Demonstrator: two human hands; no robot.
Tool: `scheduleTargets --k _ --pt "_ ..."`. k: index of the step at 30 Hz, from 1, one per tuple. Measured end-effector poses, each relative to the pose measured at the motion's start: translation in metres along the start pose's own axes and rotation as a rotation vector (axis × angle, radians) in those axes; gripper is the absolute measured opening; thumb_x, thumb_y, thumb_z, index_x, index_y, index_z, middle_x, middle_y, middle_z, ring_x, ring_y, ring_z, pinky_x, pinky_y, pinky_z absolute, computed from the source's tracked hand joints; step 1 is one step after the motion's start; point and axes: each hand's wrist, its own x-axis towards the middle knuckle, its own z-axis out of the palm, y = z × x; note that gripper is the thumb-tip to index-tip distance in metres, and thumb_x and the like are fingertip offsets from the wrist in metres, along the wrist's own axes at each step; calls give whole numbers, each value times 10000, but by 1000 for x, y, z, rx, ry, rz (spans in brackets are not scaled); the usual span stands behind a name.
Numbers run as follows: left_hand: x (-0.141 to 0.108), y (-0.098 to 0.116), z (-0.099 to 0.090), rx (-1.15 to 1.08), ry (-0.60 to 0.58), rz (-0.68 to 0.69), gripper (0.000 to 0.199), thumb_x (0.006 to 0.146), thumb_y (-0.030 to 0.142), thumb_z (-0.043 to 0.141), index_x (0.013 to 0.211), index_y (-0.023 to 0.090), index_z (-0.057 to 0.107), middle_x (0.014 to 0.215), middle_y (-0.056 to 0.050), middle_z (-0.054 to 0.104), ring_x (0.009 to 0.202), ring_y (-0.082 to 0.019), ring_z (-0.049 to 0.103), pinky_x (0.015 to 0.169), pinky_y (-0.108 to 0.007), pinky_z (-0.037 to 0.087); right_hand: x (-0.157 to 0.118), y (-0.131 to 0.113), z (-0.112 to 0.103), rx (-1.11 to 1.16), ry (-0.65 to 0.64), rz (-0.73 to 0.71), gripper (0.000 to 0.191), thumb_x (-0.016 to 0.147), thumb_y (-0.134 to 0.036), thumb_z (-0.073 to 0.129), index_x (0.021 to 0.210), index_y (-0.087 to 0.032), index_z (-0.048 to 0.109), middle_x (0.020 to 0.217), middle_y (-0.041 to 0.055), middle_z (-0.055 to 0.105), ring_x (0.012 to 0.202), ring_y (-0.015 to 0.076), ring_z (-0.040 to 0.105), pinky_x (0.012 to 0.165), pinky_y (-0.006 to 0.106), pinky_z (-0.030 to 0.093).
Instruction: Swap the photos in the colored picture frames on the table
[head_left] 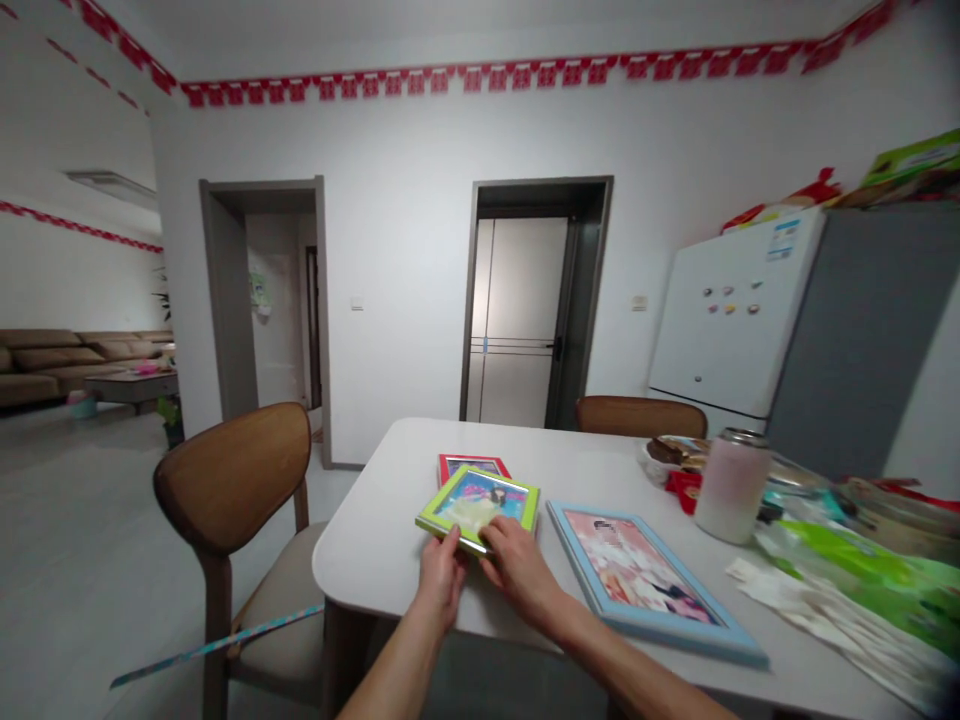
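A green picture frame [480, 505] is tilted above the white table, its near edge between my two hands. My left hand [442, 575] grips its lower left edge, thumb on top. My right hand [514, 560] is closed at the near edge, with fingers curled over the frame's front. Behind the green frame, a red picture frame [474, 464] is partly hidden by it. To the right lies a larger light blue picture frame [652, 580], picture side up.
The white table [375, 540] has a pink bottle [733, 487], a green packet [870, 570], white gloves or cloth [817, 610] and dishes on its right. One brown chair [236, 480] stands left, another [641, 414] behind. A fridge [735, 310] stands back right.
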Motion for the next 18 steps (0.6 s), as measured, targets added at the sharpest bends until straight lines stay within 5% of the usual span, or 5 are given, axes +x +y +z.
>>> scheduleTargets --k 3,6,11,15,18 --pt "-18 5 2 -36 45 99 267 758 264 476 993 138 477 988 -92 595 892 -183 569 798 -286 430 -23 -13 -7 283 28 39 249 663 -208 503 900 -150 554 1066 115 515 1009 211 455 884 348 343" --pt "-50 15 6 70 4 228 284 741 254 500 1001 143 483 993 -82 601 922 -195 556 809 -278 433 -29 -16 -27 654 130 290 454 704 -394 466 1105 -182 471 1195 112 466 1079 223 436 891 378 353" --pt "-100 24 5 715 -242 764 369 801 228 404 1165 167 408 1146 -82 533 1050 -187 491 879 -279 409 -42 -20 -74 1310 292 660 612 715 -538 401 1252 -262 297 1138 79 539 948 210 549 701 348 460" --pt "-108 7 -2 1063 -446 1377 371 798 215 390 1158 131 422 1123 -102 552 1050 -197 493 873 -285 426 -65 -15 -80 1414 119 610 489 696 -430 471 1132 -209 475 947 70 642 777 202 613 647 306 470" --pt "-104 -14 -5 1211 -350 1532 265 818 195 351 1014 157 526 955 -53 647 905 -172 588 764 -245 490 -72 2 -60 1275 -63 595 429 661 -283 477 1069 -161 528 827 58 670 688 191 619 625 290 464"
